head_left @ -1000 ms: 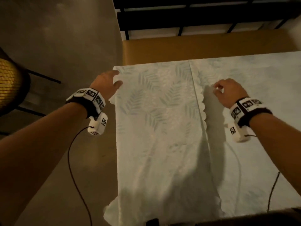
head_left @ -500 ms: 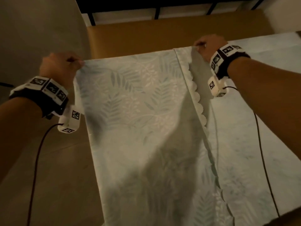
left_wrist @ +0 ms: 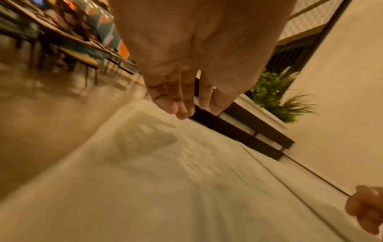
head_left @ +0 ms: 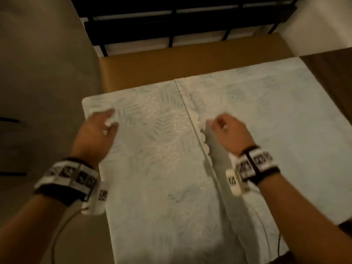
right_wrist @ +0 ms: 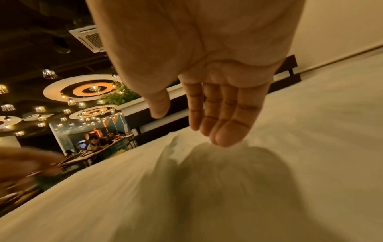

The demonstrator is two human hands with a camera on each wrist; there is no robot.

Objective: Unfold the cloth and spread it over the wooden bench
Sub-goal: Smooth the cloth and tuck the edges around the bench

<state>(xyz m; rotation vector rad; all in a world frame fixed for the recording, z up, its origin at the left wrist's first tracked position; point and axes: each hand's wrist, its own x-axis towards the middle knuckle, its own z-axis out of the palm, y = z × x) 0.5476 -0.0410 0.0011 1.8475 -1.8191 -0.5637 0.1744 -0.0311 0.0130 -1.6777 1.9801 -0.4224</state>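
Cloth point(head_left: 162, 149) has been dropped back flat on the wooden bench point(head_left: 144, 73), frame centre (raised half a second ago). Left hand point(head_left: 95, 134) and right hand point(head_left: 230, 132) are seen loosely extended, nothing held. Scalloped fold is left unopened.

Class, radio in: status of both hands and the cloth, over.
Left hand open, right hand open, both over cloth. Cloth flat, far strip of bench bare. Nothing in the way.
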